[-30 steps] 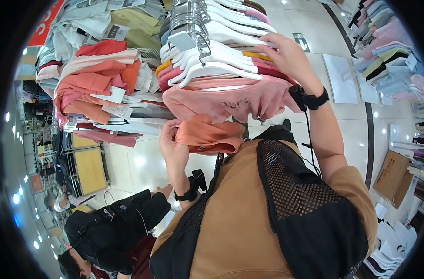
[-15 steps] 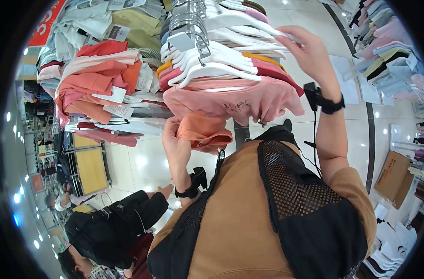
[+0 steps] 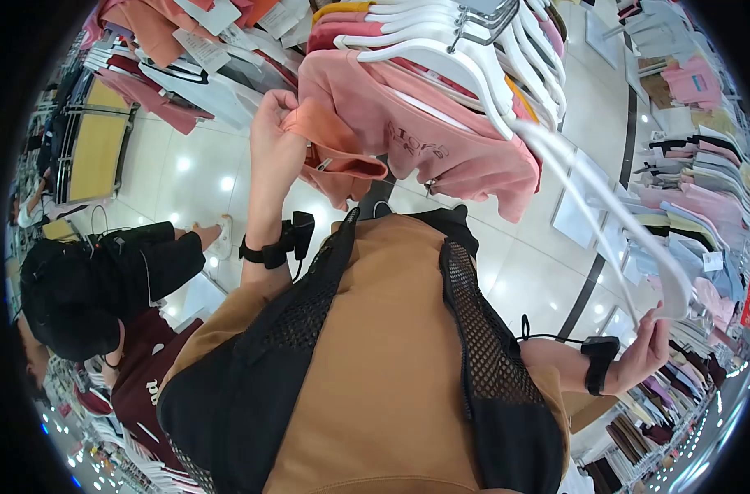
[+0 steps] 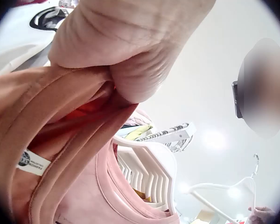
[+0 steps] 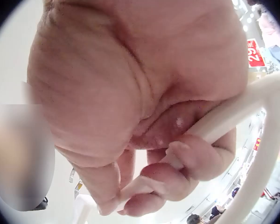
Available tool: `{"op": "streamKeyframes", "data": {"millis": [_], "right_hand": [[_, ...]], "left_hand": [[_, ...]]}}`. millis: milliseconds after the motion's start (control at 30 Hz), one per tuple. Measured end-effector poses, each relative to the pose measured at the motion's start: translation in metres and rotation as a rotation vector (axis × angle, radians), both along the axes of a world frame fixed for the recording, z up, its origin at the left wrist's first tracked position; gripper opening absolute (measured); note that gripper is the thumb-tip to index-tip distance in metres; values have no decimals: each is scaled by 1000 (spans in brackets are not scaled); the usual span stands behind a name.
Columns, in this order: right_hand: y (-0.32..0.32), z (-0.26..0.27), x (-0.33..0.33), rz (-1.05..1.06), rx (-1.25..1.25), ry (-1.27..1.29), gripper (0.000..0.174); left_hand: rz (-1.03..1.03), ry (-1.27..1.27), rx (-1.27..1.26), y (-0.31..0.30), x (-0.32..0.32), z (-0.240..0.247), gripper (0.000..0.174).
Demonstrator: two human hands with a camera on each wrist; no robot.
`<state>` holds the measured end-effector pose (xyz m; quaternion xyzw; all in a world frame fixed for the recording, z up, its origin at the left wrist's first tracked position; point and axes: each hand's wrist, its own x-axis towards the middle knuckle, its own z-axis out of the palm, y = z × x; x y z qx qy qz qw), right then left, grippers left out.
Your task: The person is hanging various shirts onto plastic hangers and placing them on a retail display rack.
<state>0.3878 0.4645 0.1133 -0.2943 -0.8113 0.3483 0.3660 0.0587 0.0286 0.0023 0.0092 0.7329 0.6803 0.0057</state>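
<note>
My left hand (image 3: 276,152) pinches the neckline of an orange garment (image 3: 334,160), which hangs beside a pink printed shirt (image 3: 424,140) on the rack. In the left wrist view the left hand (image 4: 126,42) grips the orange collar (image 4: 60,98), and a small label (image 4: 33,162) shows inside it. Out to the right, my right hand (image 3: 640,354) holds a bare white hanger (image 3: 630,218), blurred in the head view. The right wrist view shows the right hand (image 5: 140,93) with its fingers curled round the white hanger bar (image 5: 233,116).
White hangers (image 3: 441,49) with pink, red and yellow clothes fill the rail above. Folded and hung clothes (image 3: 704,189) stand along the right. A person in a black cap (image 3: 70,305) is at the lower left, near a yellow panel (image 3: 99,156).
The right hand has moved away from the rack, down and right, carrying a white hanger. The view has shifted, and the left hand still holds the orange garment.
</note>
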Motion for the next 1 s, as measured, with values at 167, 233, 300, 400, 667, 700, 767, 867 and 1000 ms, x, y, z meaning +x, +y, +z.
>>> {"op": "streamKeyframes", "data": {"millis": [167, 233, 300, 400, 667, 700, 767, 867, 1000], "right_hand": [[-8, -15, -6, 338, -28, -221, 19], [-27, -26, -40, 525, -62, -263, 28], [-65, -26, -88, 721, -101, -294, 32], [-102, -32, -120, 754, -114, -378, 33], [-118, -39, -131, 807, -110, -334, 33], [-119, -40, -133, 844, -93, -299, 34], [-123, -40, -136, 883, -71, -262, 34], [-131, -39, -139, 867, -43, -270, 35], [-135, -39, -141, 875, -20, -299, 36]], "left_hand": [[-29, 32, -8, 7, -9, -6, 16], [-31, 59, -25, 8, -12, -8, 16], [-58, 10, -47, 6, -16, -12, 15], [-16, 24, -72, 5, -17, -16, 19], [185, 65, -487, -32, -20, -13, 32], [173, 104, -519, -34, -21, -15, 32], [179, 80, -516, -36, -20, -11, 31], [155, 48, -574, -45, -20, -4, 33], [118, -18, -582, -53, -18, 7, 37]]}}
